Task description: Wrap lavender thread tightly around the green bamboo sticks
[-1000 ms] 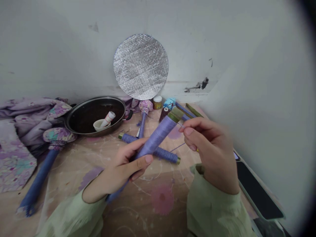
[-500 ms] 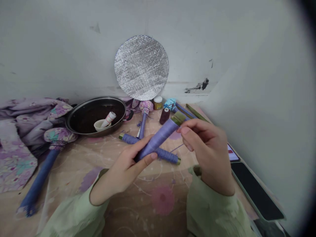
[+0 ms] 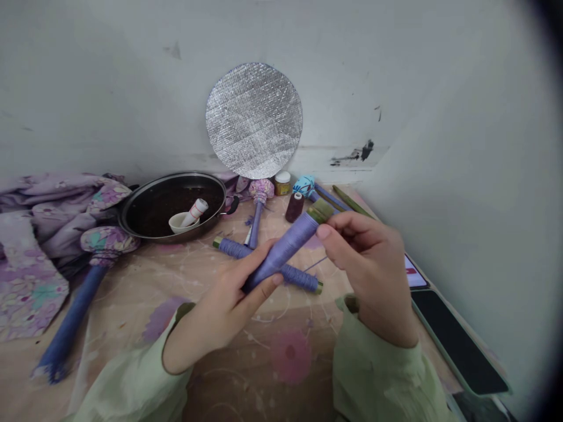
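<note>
My left hand is closed round the lower part of a green tube wound with purple thread, which slants up to the right. Its bare green end points away from me. At that upper end, my right hand has thumb and fingers pinched together beside the edge of the winding; what lies between the fingertips is hidden. Beneath the held tube, a thinner spool of purple thread lies across the table, its middle partly covered. A short strand of purple thread runs on the tablecloth beside it.
At the back left stands a black pan holding a small white bowl. A cloth-headed blue stick lies left. Behind the hands are a dark thread cone and a jar. A phone lies right.
The held tube and both hands stay almost in place. My right fingertips have shifted slightly at the tube's upper end, and the view has drifted a little.
</note>
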### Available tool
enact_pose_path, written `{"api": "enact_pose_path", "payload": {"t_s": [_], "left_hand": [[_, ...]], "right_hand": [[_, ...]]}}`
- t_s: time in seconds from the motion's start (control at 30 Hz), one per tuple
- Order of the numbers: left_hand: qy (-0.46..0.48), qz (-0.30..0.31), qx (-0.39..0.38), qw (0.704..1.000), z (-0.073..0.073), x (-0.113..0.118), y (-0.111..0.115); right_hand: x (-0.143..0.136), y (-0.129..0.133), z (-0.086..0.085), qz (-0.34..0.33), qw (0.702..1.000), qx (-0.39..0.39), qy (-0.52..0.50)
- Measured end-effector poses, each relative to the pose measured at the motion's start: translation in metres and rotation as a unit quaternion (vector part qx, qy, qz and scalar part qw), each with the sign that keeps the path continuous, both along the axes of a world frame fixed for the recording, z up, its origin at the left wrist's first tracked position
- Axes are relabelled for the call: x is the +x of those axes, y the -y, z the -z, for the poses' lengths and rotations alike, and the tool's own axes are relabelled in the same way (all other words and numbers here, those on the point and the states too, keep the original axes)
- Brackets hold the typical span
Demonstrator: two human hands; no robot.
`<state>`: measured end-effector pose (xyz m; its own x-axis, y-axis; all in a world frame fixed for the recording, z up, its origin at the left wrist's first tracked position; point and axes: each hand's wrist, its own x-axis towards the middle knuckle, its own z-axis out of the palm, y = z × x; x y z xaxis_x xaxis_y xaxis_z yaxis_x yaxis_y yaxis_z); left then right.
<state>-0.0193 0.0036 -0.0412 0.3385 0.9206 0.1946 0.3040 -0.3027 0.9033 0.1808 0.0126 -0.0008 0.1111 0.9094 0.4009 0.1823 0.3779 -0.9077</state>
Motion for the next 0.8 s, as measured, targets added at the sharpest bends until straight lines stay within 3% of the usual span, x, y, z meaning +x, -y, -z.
{"api": "enact_pose_path", "payload": {"t_s": [0.13, 0.23, 0.6, 0.8], "left_hand": [[0.127, 0.084, -0.171, 0.973, -0.0040, 0.0024, 0.0006], [0.184, 0.126, -0.239, 0.945, -0.0074, 0.0042, -0.0003], [0.153, 0.092, -0.213, 0.961, -0.0014, 0.0048, 0.0037], [0.159, 0.103, -0.214, 0.958, -0.0033, 0.0041, 0.0014]], "right_hand": [[0.0011, -0.0005, 0.0033, -0.022, 0.998, 0.010, -0.060], [0.0015, 0.0008, 0.0028, -0.022, 0.998, 0.009, -0.064], [-0.0006, 0.0025, -0.0033, 0.046, 0.997, 0.028, 0.050], [0.0003, 0.0008, -0.0013, 0.035, 0.998, 0.024, 0.037]]}}
